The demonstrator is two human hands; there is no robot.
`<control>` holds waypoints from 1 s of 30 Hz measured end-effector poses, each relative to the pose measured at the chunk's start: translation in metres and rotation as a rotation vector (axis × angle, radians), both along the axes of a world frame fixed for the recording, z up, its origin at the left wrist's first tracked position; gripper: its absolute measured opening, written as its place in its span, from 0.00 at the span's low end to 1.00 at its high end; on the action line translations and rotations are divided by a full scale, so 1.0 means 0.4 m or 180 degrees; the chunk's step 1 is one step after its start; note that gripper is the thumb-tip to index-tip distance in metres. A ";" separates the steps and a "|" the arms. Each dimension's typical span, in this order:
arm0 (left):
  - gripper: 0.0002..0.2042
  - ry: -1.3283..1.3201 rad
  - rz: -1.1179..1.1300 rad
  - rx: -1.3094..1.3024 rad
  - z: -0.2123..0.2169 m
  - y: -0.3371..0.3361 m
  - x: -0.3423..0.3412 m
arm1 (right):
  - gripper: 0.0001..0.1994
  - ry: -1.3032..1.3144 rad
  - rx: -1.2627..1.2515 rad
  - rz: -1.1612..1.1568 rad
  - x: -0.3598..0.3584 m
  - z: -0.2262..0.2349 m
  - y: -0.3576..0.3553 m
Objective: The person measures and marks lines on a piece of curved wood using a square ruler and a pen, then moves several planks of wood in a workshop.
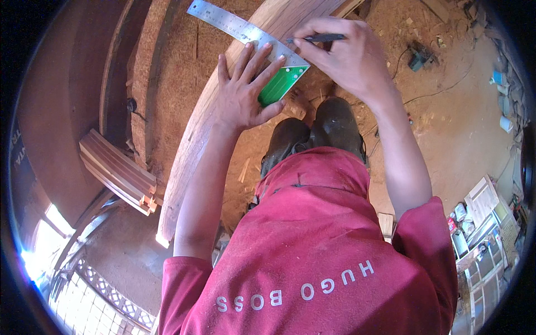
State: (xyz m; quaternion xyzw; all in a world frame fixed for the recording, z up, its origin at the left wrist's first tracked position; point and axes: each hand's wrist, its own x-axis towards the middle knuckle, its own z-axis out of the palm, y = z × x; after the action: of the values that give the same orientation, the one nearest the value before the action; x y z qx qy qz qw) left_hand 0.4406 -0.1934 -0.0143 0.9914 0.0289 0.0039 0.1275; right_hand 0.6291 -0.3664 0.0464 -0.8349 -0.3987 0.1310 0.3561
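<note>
A long wooden beam runs from the lower left up to the top middle in front of me. Across its face lies a try square with a metal blade and a green handle that rests against the beam's near edge. My left hand is spread flat, its fingertips pressing on the blade and its palm over the wood. In my right hand is a dark pencil, pinched between thumb and fingers. Its tip points left, close to the blade's edge on the beam.
A stack of wooden strips lies to the left. Beyond the beam stand long wooden boards. A green power tool with a cord sits on the brown floor at right. Shelves with assorted items stand at far right.
</note>
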 end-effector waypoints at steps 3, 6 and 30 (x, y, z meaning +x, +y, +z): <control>0.40 -0.0062 -0.0026 -0.0002 0.002 -0.003 0.010 | 0.09 -0.0028 0.0202 -0.0049 0.011 -0.038 0.045; 0.40 -0.0037 -0.0005 -0.0038 0.000 -0.001 0.010 | 0.08 -0.0091 0.0355 0.0038 0.014 -0.049 0.042; 0.41 0.0130 0.0011 0.0017 0.029 -0.002 0.000 | 0.08 0.0759 0.0016 -0.0356 -0.023 0.032 -0.203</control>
State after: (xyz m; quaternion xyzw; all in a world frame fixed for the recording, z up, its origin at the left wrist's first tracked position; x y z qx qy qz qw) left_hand 0.4408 -0.1940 -0.0028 0.9916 0.0332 -0.0160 0.1242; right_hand 0.6198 -0.4475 0.0591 -0.8334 -0.3067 0.2083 0.4099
